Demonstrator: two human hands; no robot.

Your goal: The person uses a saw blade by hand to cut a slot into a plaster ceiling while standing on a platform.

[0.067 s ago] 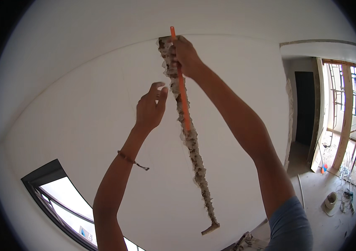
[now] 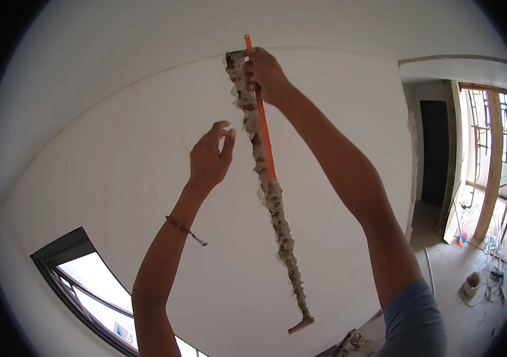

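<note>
A long, narrow orange strip (image 2: pixel 266 140) with a small hole near its top end stands almost upright, leaning slightly, in front of the wall. My right hand (image 2: pixel 267 74) is closed around its upper part, close to the ceiling line. Behind and beside the strip runs a rough chiselled groove (image 2: pixel 283 229) with ragged edges, cut down the white wall (image 2: pixel 217 268). Left of the groove, my left hand (image 2: pixel 208 156) is raised with bent fingers and thumb apart, holding nothing and not touching the strip. A thin cord bracelet (image 2: pixel 179 225) circles my left wrist.
A dark-framed window (image 2: pixel 69 244) is at the lower left. On the right, a dark doorway (image 2: pixel 435 152) stands beside a bright opening with wooden posts (image 2: pixel 487 166). A bucket (image 2: pixel 472 282) and tangled cables (image 2: pixel 494 287) lie on the floor there.
The lower end of the orange strip has shifted a little to the right, and its top has risen slightly. My left hand has moved slightly left, away from the groove.
</note>
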